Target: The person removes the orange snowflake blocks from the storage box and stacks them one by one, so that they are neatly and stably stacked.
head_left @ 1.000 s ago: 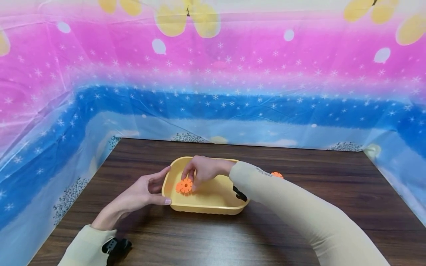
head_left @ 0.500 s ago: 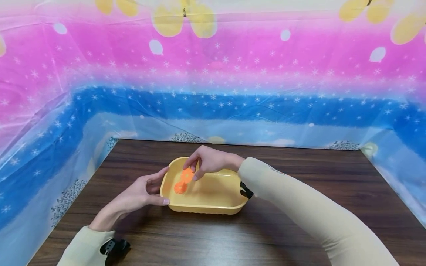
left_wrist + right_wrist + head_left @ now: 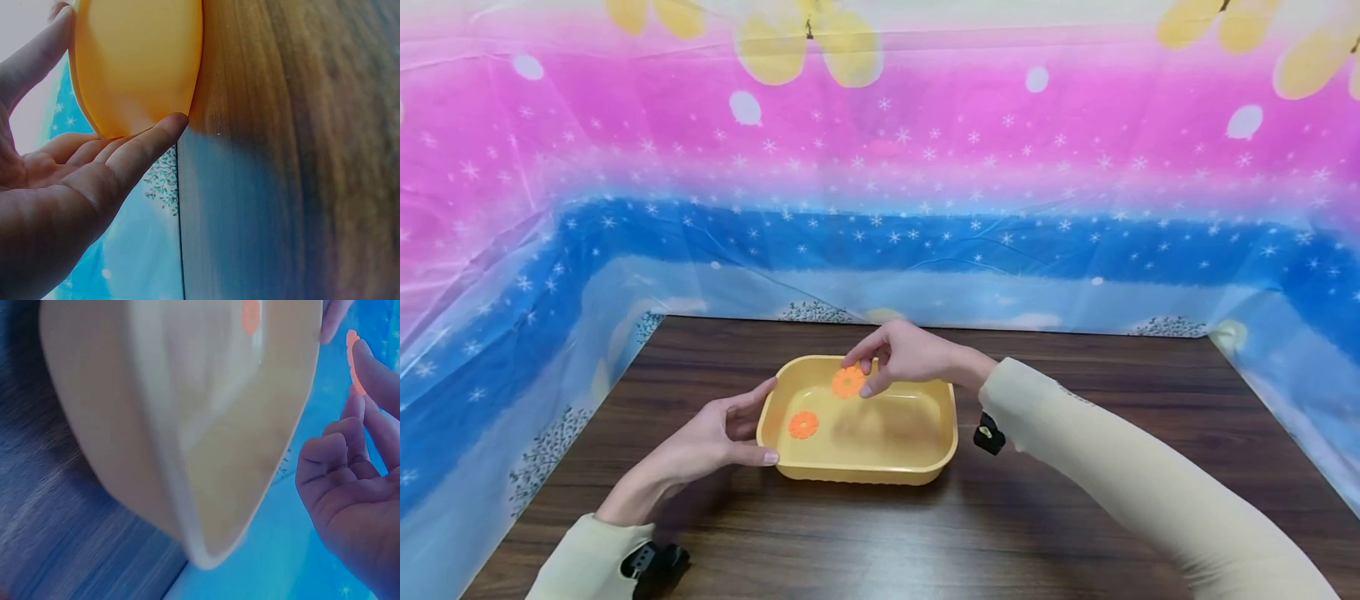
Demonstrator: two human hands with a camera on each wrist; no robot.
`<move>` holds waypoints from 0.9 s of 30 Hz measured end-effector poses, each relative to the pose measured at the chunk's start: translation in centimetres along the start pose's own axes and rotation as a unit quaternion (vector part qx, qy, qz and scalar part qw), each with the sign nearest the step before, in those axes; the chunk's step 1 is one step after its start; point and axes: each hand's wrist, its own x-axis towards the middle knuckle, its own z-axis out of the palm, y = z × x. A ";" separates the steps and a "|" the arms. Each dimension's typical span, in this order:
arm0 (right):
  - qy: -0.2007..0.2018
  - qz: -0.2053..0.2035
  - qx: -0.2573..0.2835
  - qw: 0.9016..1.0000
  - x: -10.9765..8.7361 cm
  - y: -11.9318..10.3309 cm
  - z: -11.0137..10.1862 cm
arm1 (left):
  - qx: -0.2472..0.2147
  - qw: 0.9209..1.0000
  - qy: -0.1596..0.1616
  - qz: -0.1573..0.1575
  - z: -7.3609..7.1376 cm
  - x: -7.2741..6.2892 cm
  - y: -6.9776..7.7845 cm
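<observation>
A shallow yellow plastic basin (image 3: 865, 473) stands on the table with one orange flower-shaped plastic disc (image 3: 803, 425) lying inside, toward its left end. My left hand (image 3: 718, 433) grips the basin's left end, thumb at the front corner and fingers at the back; the left wrist view shows fingers (image 3: 147, 145) against its wall. Between thumb and fingers, my right hand (image 3: 910, 354) pinches a second orange flower disc (image 3: 847, 382) over the basin's back part. In the right wrist view that held disc (image 3: 354, 362) appears edge-on at the fingertips.
The dark wooden table (image 3: 880, 542) extends around the basin. A patterned pink and blue cloth (image 3: 925, 242) hangs along its back and sides. The right sleeve (image 3: 1112, 450) crosses the table's right half and hides part of it.
My right hand has lifted its orange disc from beside the other one and moved back and to the right. The left hand keeps its grip on the basin.
</observation>
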 end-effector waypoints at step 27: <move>0.119 0.013 -0.016 0.993 -9.2 4.2 -3.1 | 0.009 1.000 0.001 0.002 0.1 0.0 0.0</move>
